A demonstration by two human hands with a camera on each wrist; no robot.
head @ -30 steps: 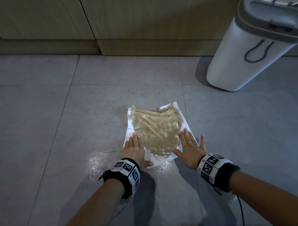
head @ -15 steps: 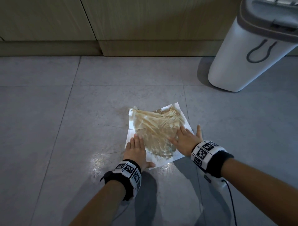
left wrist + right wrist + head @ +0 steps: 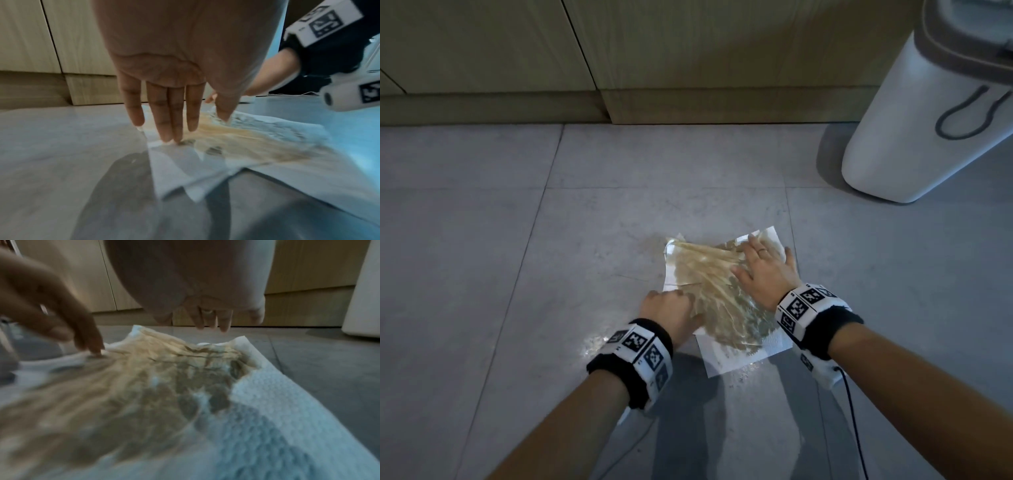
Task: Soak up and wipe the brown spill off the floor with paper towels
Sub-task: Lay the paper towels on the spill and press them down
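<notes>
Grey floor [image 3: 482,274] — stained towels [image 3: 722,308] lie under both hands: right hand [image 3: 767,274] flat with fingers spread, left hand [image 3: 671,310] pressing with straight fingertips [image 3: 168,138].

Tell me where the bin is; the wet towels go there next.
In the head view the bin stands upright on the floor at far right, against the cabinets, beyond the towels.

Left hand [image 3: 671,313] fingertips down, right hand [image 3: 765,270] flat, outstretched.

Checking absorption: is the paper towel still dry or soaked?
Mostly soaked: the paper towel is brown across its middle, with only white margins at the near and right edges.
</notes>
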